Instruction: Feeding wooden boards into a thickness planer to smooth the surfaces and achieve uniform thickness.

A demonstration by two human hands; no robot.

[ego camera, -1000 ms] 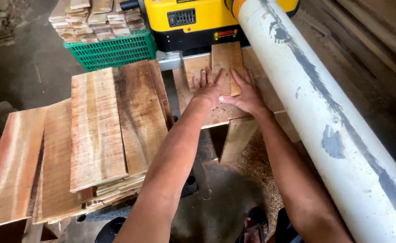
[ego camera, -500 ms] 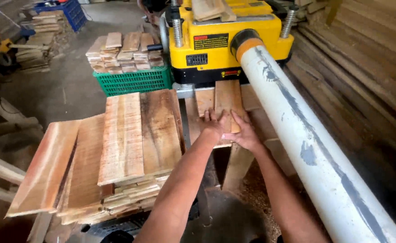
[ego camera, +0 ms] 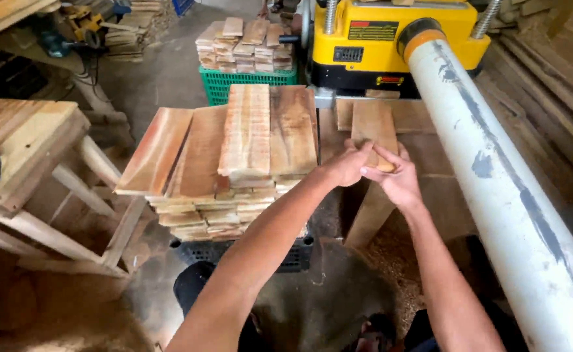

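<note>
Both hands feed a short board into the thickness planer.

Beside the stack of rough reddish-brown wooden slats (ego camera: 234, 153), the left hand (ego camera: 345, 166) and right hand (ego camera: 394, 177) press together on the short pale wooden board's (ego camera: 372, 124) near end, flat on the worktop (ego camera: 430, 156) before the yellow planer (ego camera: 391, 39); best push straight, with the fingertips kept low.

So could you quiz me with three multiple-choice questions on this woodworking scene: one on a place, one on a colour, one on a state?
1. Where is the short wooden board under the hands?
A. in front of the yellow planing machine
B. on the floor
C. in the crate

2. What colour is the plastic crate of wood pieces?
A. red
B. green
C. white

3. How are the left hand and right hand?
A. apart
B. raised
C. together at the board's near end

Answers: A, it lies before the machine's mouth; B, green mesh shows; C, both press there.
</note>
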